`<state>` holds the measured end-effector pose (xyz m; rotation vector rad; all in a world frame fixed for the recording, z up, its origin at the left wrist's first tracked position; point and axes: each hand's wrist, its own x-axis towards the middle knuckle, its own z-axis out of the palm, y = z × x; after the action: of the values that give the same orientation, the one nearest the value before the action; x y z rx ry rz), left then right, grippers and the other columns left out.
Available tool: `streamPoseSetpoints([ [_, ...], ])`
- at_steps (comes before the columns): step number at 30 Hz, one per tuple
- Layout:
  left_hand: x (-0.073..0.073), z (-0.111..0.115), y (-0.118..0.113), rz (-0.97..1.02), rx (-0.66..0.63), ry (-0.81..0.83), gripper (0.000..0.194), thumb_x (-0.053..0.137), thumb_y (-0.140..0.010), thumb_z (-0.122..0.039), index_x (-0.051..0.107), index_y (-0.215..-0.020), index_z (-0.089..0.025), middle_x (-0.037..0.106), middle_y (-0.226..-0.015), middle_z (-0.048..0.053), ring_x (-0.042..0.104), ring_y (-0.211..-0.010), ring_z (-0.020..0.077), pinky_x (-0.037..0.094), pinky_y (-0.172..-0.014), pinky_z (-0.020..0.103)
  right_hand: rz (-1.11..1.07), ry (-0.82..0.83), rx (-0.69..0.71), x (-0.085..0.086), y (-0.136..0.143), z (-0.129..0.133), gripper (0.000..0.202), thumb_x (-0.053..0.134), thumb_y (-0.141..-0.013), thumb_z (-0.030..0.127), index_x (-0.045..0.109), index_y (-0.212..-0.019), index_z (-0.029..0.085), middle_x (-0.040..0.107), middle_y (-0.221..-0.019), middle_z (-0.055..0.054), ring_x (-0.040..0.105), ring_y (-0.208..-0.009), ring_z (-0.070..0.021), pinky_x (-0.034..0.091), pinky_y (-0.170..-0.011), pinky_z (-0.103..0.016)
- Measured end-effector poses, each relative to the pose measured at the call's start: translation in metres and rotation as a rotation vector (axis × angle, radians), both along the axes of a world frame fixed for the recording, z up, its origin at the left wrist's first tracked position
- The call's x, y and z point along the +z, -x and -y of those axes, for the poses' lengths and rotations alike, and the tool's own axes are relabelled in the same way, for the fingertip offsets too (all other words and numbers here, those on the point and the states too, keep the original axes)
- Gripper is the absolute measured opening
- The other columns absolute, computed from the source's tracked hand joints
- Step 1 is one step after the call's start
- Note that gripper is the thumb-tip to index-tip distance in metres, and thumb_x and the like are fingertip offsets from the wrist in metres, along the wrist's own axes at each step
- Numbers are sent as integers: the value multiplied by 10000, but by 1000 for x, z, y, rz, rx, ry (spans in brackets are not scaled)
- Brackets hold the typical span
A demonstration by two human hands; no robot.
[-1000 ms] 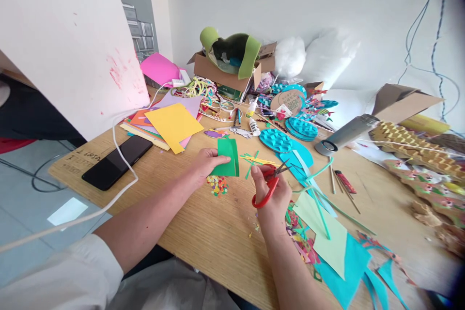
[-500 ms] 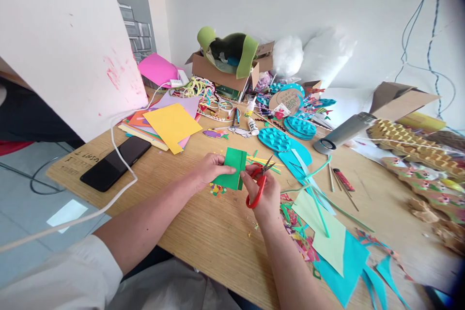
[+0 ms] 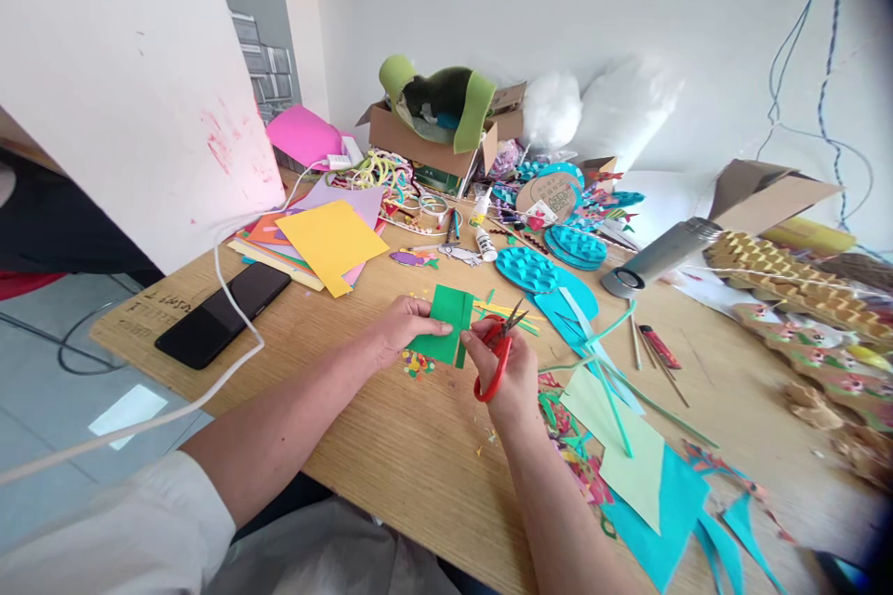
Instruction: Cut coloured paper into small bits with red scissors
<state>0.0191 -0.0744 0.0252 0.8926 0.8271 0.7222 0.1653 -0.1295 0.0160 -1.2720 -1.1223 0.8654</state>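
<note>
A small green sheet of paper (image 3: 445,314) is pinched between the thumb and fingers of my left hand (image 3: 408,331). Red-handled scissors (image 3: 494,370) hang on my right hand (image 3: 511,372), their blades slightly apart and pointing away to the upper right. With its thumb and fingertip, my right hand also grips a narrow green strip (image 3: 461,353) at the sheet's right edge. Toward its lower end the strip stands a little apart from the sheet. Under the hands lie small colourful paper bits (image 3: 419,364), and thin yellow and green strips (image 3: 513,311) lie just behind.
Coloured paper sheets (image 3: 333,242) and a black phone (image 3: 221,314) are on the left, crossed by a white cable (image 3: 258,335). Teal paper (image 3: 659,511) and scraps lie on the right. A metal flask (image 3: 659,258), glue bottles (image 3: 486,245) and a cardboard box (image 3: 397,132) stand farther back.
The lower end of the green strip has shifted slightly away from the sheet. Both hands keep nearly the same place and hold.
</note>
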Motion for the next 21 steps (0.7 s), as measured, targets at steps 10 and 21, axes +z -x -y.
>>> streamPoseSetpoints([
  [10,0,-11,10,-15,58,-10,319,828,-452,-287,699,-687,-113,688,-660,49,608,-575,149,473,-607,274,-53,29,-16,-3,-4,-1,288,782,-631,332,603,-787,169,588,-699,5,533,-643,-145,414,-599,-251],
  [21,9,-30,78,-1437,27,-765,286,558,-741,-342,544,-507,-178,527,-507,37,543,-558,191,275,-520,275,-74,76,33,-2,-4,-1,247,746,-641,285,624,-816,160,577,-692,12,504,-645,-141,376,-593,-249],
])
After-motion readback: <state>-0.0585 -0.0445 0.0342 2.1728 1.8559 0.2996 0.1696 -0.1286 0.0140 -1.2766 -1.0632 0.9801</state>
